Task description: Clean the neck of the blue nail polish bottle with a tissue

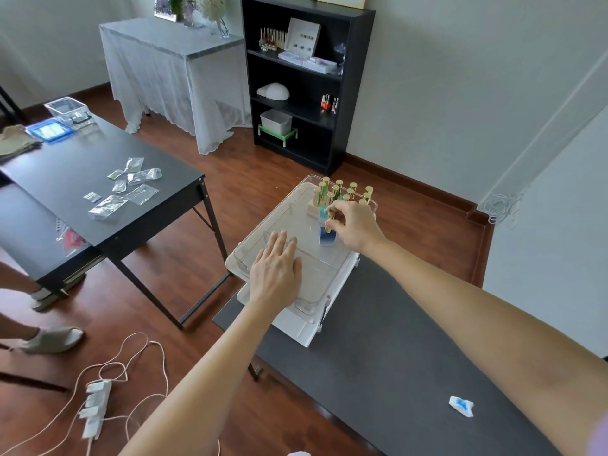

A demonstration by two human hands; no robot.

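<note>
Fingers [332, 213] of rt hand [353, 227] pinch gold-capped, square blue bottle [327, 239].

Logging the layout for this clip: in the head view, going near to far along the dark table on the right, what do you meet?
Blue-stained tissue → left hand flat on the clear tray → blue nail polish bottle, cap pinched by the right hand → gold-capped bottles.

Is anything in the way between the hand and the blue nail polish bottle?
No. The right hand is already on the blue nail polish bottle, fingertips pinching its gold cap inside the clear tray. The other gold-capped bottles stand behind it, not between. The left hand rests flat on the tray, off to the side.
</note>
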